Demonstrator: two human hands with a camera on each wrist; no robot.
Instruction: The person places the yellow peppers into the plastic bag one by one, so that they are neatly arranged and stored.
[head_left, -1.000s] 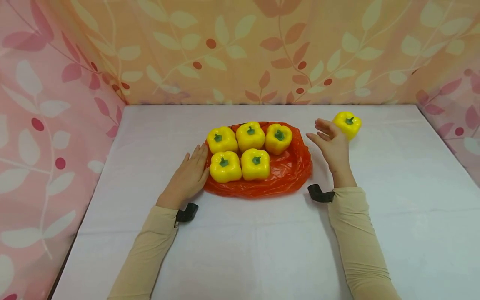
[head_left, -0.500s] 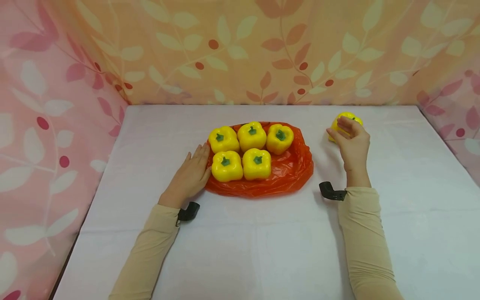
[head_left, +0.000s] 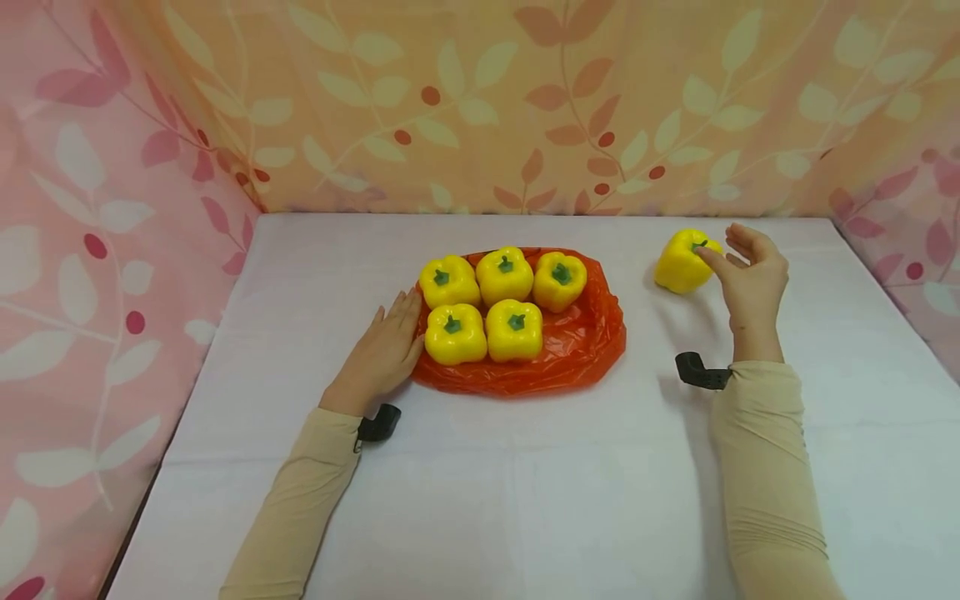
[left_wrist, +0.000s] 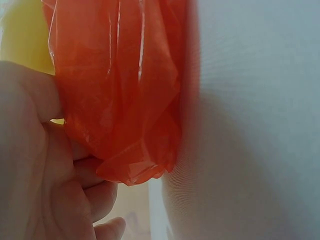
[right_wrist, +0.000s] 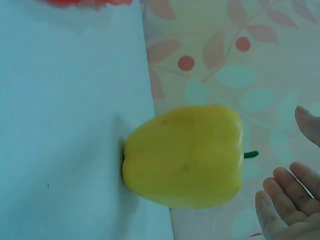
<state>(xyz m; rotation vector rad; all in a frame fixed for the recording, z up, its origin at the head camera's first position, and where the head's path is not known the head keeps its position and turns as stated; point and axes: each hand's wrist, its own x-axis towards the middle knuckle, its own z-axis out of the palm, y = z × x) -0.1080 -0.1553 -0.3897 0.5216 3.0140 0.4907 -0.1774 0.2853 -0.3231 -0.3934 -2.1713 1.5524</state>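
Note:
My left hand (head_left: 378, 350) lies against the left edge of a red plastic bag (head_left: 573, 337), fingers straight along it. In the left wrist view the thumb touches the crinkled bag wall (left_wrist: 120, 90). Several yellow bell peppers sit in the bag in two rows, among them a front one (head_left: 514, 331) and a back right one (head_left: 559, 282). A lone yellow bell pepper (head_left: 682, 262) stands on the table at the far right. Beside it, my right hand (head_left: 756, 275) is raised with thumb and fingers apart. In the right wrist view a gap separates the hand (right_wrist: 295, 200) from the pepper's stem.
A white cloth covers the table (head_left: 480, 500). Floral curtains (head_left: 480, 108) rise behind its back edge and at both sides. Black curved camera mounts (head_left: 701, 372) stick out from both wrists.
My right hand has moved right, from between the bag and the lone pepper, across in front of it, to its right side. My left hand stays at the bag.

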